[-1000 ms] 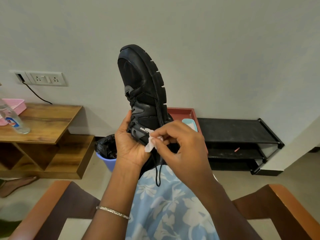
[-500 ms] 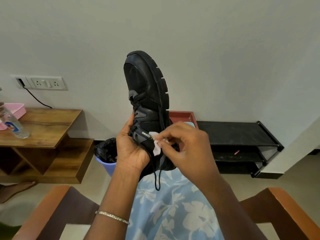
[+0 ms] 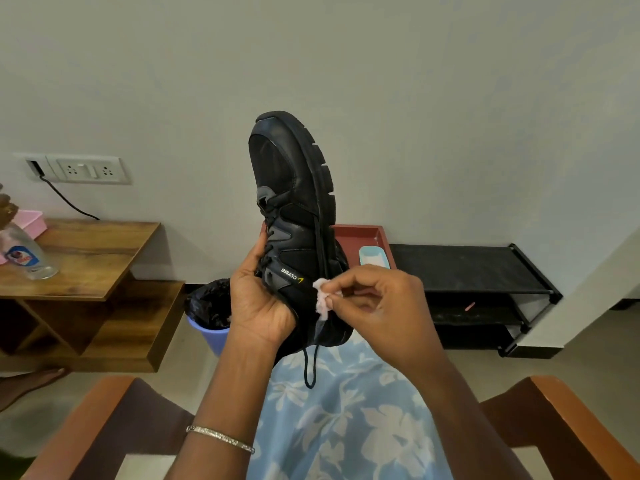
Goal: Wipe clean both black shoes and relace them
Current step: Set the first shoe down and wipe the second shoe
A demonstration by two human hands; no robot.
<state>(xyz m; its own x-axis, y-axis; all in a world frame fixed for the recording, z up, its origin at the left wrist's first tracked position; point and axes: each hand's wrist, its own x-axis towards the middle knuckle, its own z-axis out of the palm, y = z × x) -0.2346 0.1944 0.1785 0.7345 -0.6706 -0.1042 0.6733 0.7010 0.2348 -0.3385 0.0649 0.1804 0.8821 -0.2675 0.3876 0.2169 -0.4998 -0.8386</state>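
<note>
A black shoe (image 3: 294, 202) stands toe-up in front of me, sole to the right. My left hand (image 3: 258, 299) grips it at the heel and tongue. My right hand (image 3: 377, 306) pinches a small white wipe (image 3: 322, 296) against the shoe's side near the heel. A black lace (image 3: 310, 368) hangs down below the shoe over my blue flowered lap. The second shoe is not in view.
A wooden side table (image 3: 86, 261) with a clear bottle (image 3: 24, 254) and pink tray stands at left. A blue bin with a black liner (image 3: 207, 317) sits on the floor behind the shoe. A red tray (image 3: 363, 237) and a black shoe rack (image 3: 467, 271) lie at right. Chair arms flank me.
The shoe has sunk a little in view. My right hand has moved the wipe to the right, from the printed logo toward the sole edge.
</note>
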